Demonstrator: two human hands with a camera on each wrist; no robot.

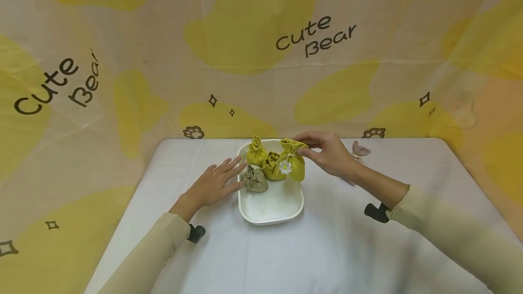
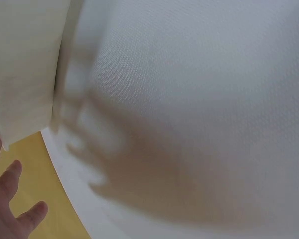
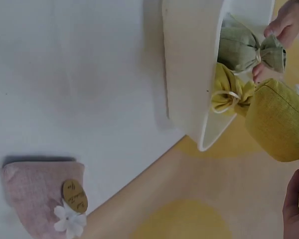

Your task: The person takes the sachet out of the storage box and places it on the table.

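Note:
With thumb and fingers, my right hand point(image 1: 327, 152) pinches the gathered neck of a yellow-green drawstring pouch point(image 1: 297, 168) with a white daisy, at the right rim of a white tray point(image 1: 269, 216). In the right wrist view, this yellow pouch point(image 3: 279, 122) hangs tilted beside the tray wall. My left hand point(image 1: 212, 184) lies at the tray's left rim, its fingers spread close to a grey-green pouch point(image 1: 256, 180); whether they touch it I cannot tell. Two more yellow-green pouches sit in the tray, one at the back point(image 1: 256, 154) and one in the middle point(image 1: 273, 167).
A pink pouch point(image 3: 45, 194) with a white flower and a brown tag lies on the white table point(image 1: 339, 239), right of the tray, partly hidden behind my right forearm in the head view. A yellow patterned cloth point(image 1: 253, 85) rises behind the table.

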